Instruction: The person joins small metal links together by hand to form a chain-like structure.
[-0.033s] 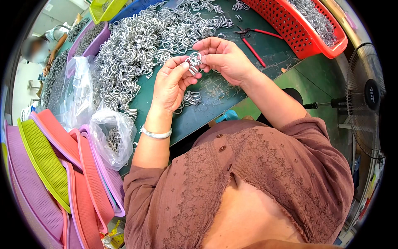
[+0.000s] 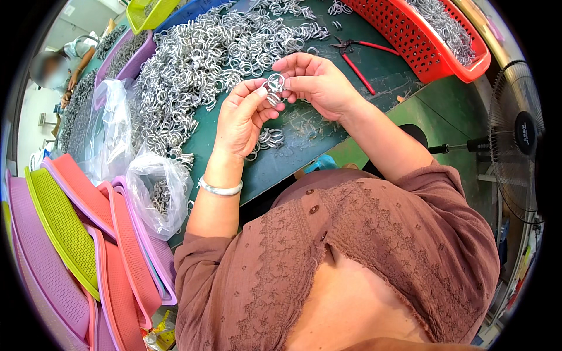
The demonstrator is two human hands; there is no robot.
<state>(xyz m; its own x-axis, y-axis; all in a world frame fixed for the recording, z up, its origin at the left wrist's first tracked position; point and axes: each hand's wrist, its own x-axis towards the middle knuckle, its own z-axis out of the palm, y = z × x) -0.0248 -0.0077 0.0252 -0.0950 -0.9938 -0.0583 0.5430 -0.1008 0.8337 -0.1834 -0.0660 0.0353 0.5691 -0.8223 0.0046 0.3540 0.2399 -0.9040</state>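
Field position: beside the worktop point(image 2: 319, 126), looking down on two bare hands meeting above its near edge. The held metal rings point(image 2: 274, 89) sit between them, lifted clear of the surface, beyond a small ring cluster point(image 2: 270, 138) and to the right of the big ring heap point(image 2: 193, 64). Left hand point(image 2: 241, 117) pinches the rings between thumb and curled fingers; right hand point(image 2: 321, 85) has thumb and forefinger closed at the right side of the upper ring, though how firmly I cannot tell. For doing this well, my judgement: let the left pinch be the steady one, bearing on the ring edges and leaving the openings in sight; let the right turn or shift one ring at a time with small finger motion, since smooth round metal probably slips or rolls if squeezed off-centre. Working over the worktop seems sensible; a dropped ring would land close. Pose: left forearm rises almost straight from the body, bangle point(image 2: 221, 188) at the wrist, palm turned inward; right forearm slants in from the right, elbow out wide, fingers arched. Red-handled pliers point(image 2: 355, 69) lie beyond the right hand, untouched.
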